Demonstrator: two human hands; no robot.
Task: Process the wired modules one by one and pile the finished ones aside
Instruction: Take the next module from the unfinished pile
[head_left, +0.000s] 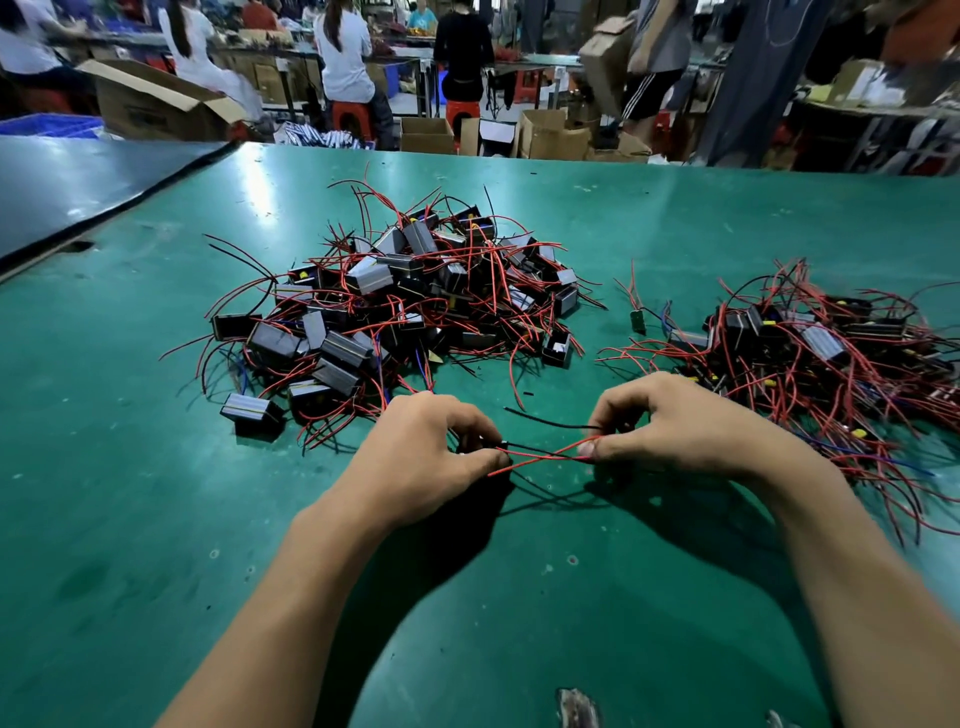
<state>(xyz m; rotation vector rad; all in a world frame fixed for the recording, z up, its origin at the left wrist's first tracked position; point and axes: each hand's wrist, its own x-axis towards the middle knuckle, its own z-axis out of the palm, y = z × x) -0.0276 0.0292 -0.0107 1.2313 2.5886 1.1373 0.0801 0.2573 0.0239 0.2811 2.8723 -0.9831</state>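
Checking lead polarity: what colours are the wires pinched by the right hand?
A thin red wire and a thin black wire, clearest in the head view.

The green table (156, 493) carries two heaps. The larger heap of wired boxes (405, 306) lies in the middle, towards the far edge. A looser heap (810, 358) runs to the right edge. Between them lies a small board (638, 320). A dark sheet (78, 187) crosses the far left corner.

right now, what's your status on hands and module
Left hand grips a module, mostly hidden. Right hand pinches its red wire and black wire. Big pile ahead, second pile beside right hand.
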